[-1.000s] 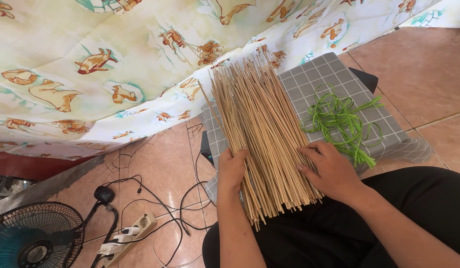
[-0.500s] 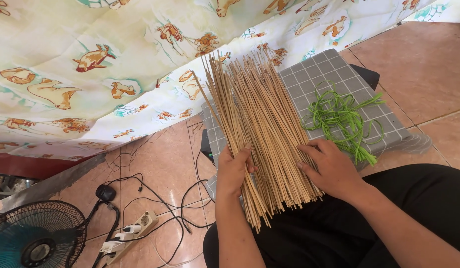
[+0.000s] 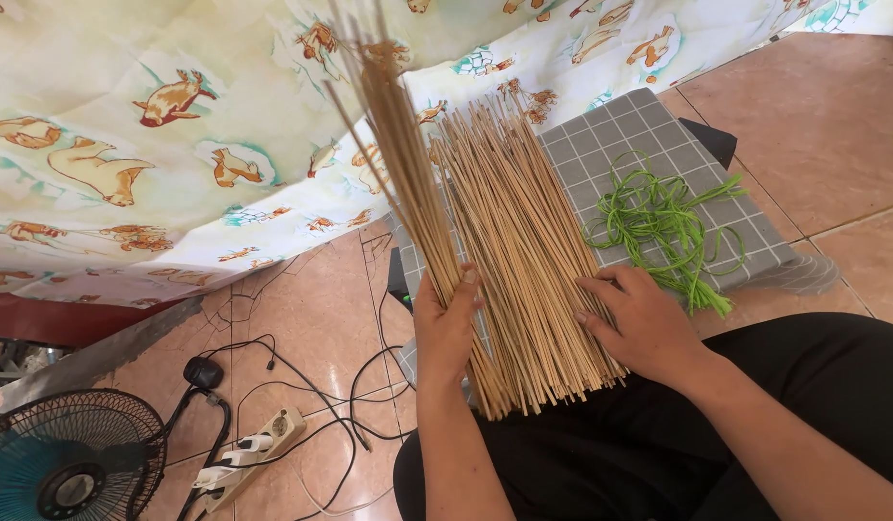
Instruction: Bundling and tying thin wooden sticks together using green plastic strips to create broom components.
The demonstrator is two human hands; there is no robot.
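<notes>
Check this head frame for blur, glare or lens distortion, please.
Head view: even daylight, no glare; soft shadows only. The far tips of the lifted sticks in the left hand smear slightly. The pile, right hand and green string are sharp. Wide-angle lens bends the floor tile lines.

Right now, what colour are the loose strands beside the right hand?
Bright green strands, clearest in the head view.
</notes>
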